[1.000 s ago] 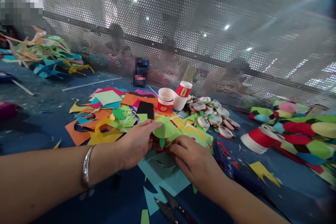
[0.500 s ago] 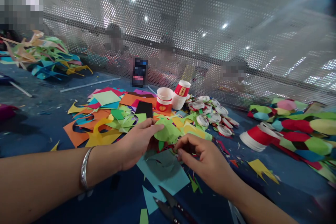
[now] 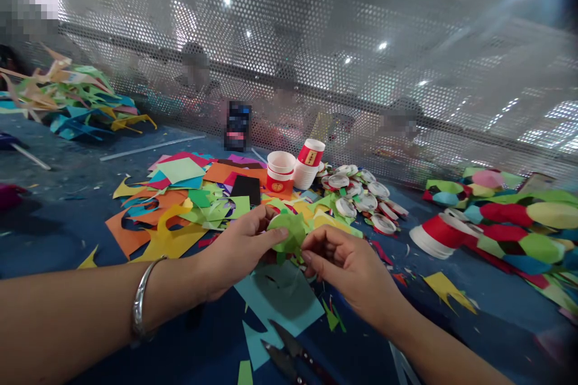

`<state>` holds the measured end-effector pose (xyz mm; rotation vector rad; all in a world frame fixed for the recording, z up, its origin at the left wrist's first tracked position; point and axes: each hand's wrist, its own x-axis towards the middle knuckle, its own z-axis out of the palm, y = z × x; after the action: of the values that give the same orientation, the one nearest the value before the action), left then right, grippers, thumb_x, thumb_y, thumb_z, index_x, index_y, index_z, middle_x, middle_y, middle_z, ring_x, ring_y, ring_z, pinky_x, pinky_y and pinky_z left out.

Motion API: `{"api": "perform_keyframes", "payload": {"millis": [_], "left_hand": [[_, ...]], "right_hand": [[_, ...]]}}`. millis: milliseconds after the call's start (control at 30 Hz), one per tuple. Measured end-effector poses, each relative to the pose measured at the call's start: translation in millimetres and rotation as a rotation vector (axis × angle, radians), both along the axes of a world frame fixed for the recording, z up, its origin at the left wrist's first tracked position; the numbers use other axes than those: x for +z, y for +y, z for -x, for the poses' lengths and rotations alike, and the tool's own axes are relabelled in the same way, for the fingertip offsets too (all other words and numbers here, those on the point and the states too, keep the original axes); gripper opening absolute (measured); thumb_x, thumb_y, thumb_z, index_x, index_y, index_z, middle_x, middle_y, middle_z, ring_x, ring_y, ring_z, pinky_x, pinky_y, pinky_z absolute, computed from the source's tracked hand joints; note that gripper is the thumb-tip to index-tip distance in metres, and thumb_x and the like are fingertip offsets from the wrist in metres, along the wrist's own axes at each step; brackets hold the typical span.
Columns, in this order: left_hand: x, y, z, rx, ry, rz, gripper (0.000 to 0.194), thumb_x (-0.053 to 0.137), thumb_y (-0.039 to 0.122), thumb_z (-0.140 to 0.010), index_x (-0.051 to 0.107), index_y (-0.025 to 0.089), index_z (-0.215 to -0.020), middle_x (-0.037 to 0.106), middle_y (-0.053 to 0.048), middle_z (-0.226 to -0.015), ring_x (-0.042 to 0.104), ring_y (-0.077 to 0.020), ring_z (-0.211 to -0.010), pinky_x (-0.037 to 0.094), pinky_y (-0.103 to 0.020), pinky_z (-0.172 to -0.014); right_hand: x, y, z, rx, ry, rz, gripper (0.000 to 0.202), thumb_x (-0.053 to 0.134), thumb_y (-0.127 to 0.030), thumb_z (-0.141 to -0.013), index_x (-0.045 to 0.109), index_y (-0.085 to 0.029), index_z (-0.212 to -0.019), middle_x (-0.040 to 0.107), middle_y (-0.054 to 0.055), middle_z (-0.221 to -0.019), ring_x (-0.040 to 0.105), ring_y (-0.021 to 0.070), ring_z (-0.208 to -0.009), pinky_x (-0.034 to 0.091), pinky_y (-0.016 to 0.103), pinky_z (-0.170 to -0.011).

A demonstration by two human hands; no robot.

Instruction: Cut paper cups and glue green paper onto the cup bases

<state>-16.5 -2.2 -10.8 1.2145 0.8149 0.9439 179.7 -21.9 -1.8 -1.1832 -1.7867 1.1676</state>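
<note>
My left hand [image 3: 253,237] is closed on a rounded light-green paper cutout [image 3: 289,233], its thumb lying on top. At the cutout's lower right edge, the fingertips of my right hand [image 3: 336,255] are pinched together. Whatever sits between them is too small to make out. Under both hands lies a sheet of blue-green paper [image 3: 284,295] with a cut edge. Scissors [image 3: 293,352] with dark blades rest partly on that sheet, blades apart. A silver bangle [image 3: 141,301] is on my left wrist.
Coloured paper scraps [image 3: 167,222] spread beyond my left hand. Red-and-white paper cups [image 3: 280,174] stand behind them. To the right are a heap of cut cup bottoms [image 3: 347,207], a tipped stack of cups [image 3: 440,234] and paper turtle-like pieces [image 3: 510,213]. A phone [image 3: 237,126] leans at the mesh wall.
The green cutout has turned slightly in my left hand and shifted a little right. My right fingertips have come against its lower edge. The whole view has shifted slightly.
</note>
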Motion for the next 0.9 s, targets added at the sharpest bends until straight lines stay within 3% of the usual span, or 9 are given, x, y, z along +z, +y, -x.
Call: {"api": "perform_keyframes", "payload": {"millis": [400,567,700,900], "left_hand": [[-2.3,-1.3,0.9,-0.046,0.044,-0.061,0.02,0.062,0.033,-0.088,0.051,0.018,-0.095,0.058,0.0,-0.086,0.054,-0.0134,-0.076,0.041,-0.025,-0.063],[-4.4,0.9,1.2,-0.076,0.017,-0.109,0.029,0.072,0.027,-0.079,0.049,0.019,-0.095,0.056,0.002,-0.084,0.054,-0.0134,-0.077,0.041,-0.025,-0.066],[-8.2,1.8,1.0,-0.105,0.016,-0.115,0.038,0.077,0.031,-0.073,0.053,0.018,-0.099,0.06,0.0,-0.089,0.057,-0.0154,-0.08,0.042,-0.026,-0.067],[-7.9,0.8,1.4,-0.109,0.106,-0.112,0.034,0.075,0.034,-0.073,0.06,0.018,-0.099,0.062,0.002,-0.081,0.057,-0.0148,-0.071,0.042,-0.025,-0.063]], "right_hand": [[-0.2,-1.0,1.6,-0.021,0.024,-0.042,0.012,0.064,-0.025,-0.089,0.052,-0.021,-0.089,0.057,-0.003,-0.078,0.055,0.0124,-0.07,0.045,0.026,-0.064],[0.9,-2.9,2.9,-0.022,0.022,-0.036,0.012,0.063,-0.024,-0.089,0.052,-0.021,-0.088,0.056,-0.003,-0.078,0.055,0.0134,-0.07,0.045,0.027,-0.064],[1.4,-3.4,4.8,-0.014,0.007,-0.04,0.012,0.062,-0.024,-0.089,0.051,-0.021,-0.086,0.053,-0.003,-0.076,0.053,0.0131,-0.068,0.042,0.027,-0.061],[-1.3,-4.4,4.9,-0.008,-0.045,-0.061,0.01,0.06,-0.022,-0.088,0.051,-0.022,-0.084,0.052,-0.004,-0.075,0.051,0.013,-0.067,0.039,0.027,-0.059]]}}
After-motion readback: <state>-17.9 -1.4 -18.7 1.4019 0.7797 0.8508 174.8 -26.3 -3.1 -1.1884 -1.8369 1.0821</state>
